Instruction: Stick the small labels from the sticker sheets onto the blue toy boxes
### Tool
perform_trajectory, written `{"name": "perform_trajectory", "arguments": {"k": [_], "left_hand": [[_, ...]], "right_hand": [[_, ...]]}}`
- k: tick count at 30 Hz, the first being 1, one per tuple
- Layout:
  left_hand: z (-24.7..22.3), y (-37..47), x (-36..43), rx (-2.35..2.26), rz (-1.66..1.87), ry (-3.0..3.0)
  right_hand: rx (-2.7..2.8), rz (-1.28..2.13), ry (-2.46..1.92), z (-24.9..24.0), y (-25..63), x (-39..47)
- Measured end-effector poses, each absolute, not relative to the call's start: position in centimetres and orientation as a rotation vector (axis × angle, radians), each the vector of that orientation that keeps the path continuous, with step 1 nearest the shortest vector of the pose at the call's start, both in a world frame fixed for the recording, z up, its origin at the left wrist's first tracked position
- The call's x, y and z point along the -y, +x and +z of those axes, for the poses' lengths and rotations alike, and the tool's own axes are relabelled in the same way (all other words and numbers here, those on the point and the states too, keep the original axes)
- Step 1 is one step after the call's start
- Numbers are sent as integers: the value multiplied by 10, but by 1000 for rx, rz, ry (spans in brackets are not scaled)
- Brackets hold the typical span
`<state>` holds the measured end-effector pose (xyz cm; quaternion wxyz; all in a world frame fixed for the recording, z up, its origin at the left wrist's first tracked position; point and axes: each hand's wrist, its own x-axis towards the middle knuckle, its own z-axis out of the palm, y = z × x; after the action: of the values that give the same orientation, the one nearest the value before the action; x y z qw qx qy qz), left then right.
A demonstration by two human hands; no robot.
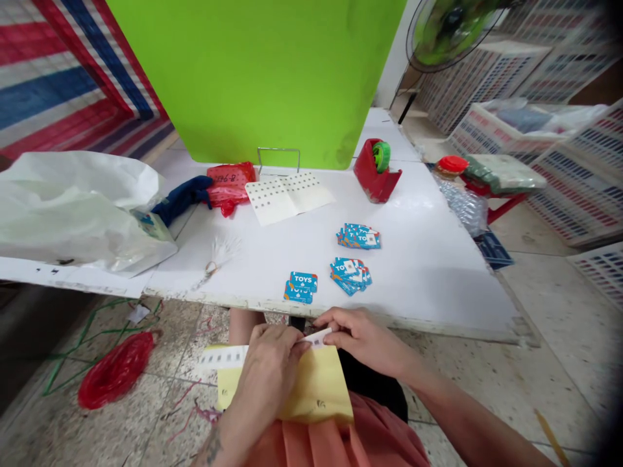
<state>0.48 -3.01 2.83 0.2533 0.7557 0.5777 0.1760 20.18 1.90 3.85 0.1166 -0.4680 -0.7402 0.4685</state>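
Observation:
Over my lap, my left hand (273, 363) grips a sticker sheet with yellow backing paper (324, 383). A white strip with small dark square codes (224, 357) runs along the sheet's top edge. At the strip's right end, my right hand (357, 336) pinches the sheet between thumb and fingers; whether a label is lifted there I cannot tell. On the table in front of my hands lie blue cards marked TOYS: a small pair (302, 287), a fanned pile (350, 275) and another pile (359, 236) behind it. Some cards in the piles bear a white square code label.
Another label sheet (289, 196) lies near the green board (263, 78). A red tape dispenser (377, 172) stands to the right. Leftward are a red plastic packet (231, 185), dark blue cloth (182, 198) and a white bag (73, 207). White crates (516, 130) stand beyond the table.

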Motion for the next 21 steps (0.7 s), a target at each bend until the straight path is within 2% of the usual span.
{"name": "perform_trajectory", "arguments": {"k": [6, 15, 18, 21], "left_hand": [[33, 4, 30, -1610, 509, 2000], [30, 0, 29, -1596, 534, 1832], [28, -2, 28, -1589, 529, 1814], [26, -5, 26, -1589, 497, 1833]], "right_hand": [[2237, 1177, -1265, 35, 199, -18], [2468, 430, -962, 18, 196, -6], [2395, 454, -946, 17, 193, -3], [2212, 700, -1023, 25, 190, -5]]}}
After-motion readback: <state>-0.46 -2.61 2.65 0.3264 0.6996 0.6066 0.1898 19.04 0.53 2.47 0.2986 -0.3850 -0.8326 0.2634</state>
